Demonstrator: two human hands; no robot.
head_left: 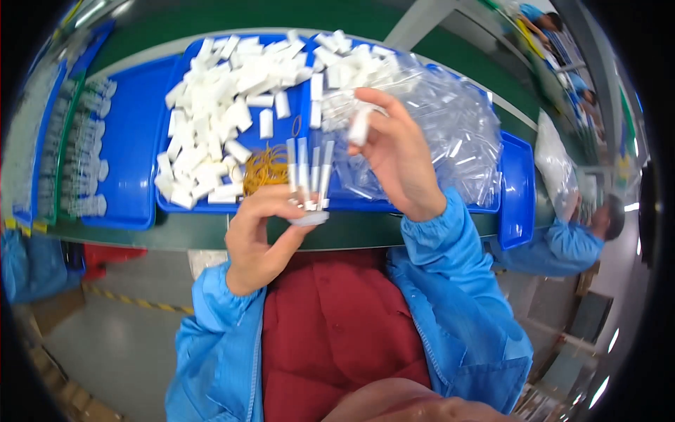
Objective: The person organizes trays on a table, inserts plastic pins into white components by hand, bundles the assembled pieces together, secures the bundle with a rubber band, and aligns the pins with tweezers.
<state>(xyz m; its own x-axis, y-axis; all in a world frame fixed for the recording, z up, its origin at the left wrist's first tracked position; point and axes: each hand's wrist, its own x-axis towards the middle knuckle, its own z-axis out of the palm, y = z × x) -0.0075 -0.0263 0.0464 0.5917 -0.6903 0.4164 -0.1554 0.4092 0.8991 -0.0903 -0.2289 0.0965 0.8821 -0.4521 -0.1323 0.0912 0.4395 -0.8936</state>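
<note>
gripping a pronged piece [304, 172] is the left hand [259, 239]; the right hand [399, 155] pinches a white block [360, 126].

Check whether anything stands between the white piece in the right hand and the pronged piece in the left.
Nothing visible does. The right hand holds the white piece to the right of the pronged piece in the left hand, with a gap between; depth is hard to judge here.

clear pronged piece [304, 179]: upright | white block [360, 126]: slightly tilted, to right
</note>
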